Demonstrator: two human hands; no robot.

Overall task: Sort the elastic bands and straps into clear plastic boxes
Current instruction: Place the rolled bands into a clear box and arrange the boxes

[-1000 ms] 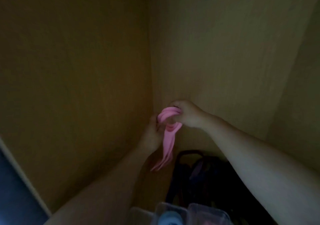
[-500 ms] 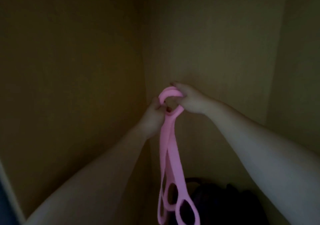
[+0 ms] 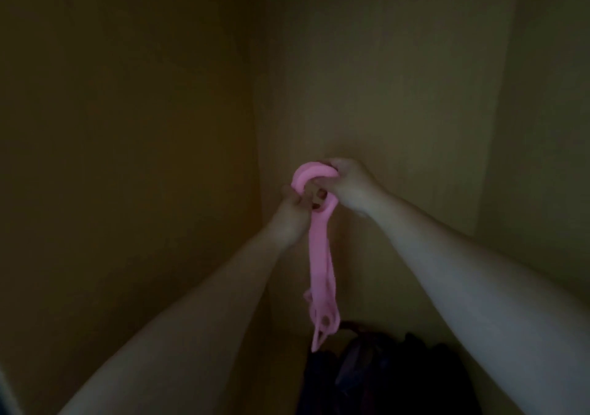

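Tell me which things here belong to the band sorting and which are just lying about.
Job: pink elastic band, held up by left hand and right hand.
Just there: wooden panels; dark heap below, too dim to identify.

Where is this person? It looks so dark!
Probably inside a wardrobe or cupboard; it's too dim to be sure. Plain wooden panels meet in a corner, dark straps are heaped at the bottom, and the left hand and right hand hold a pink band.
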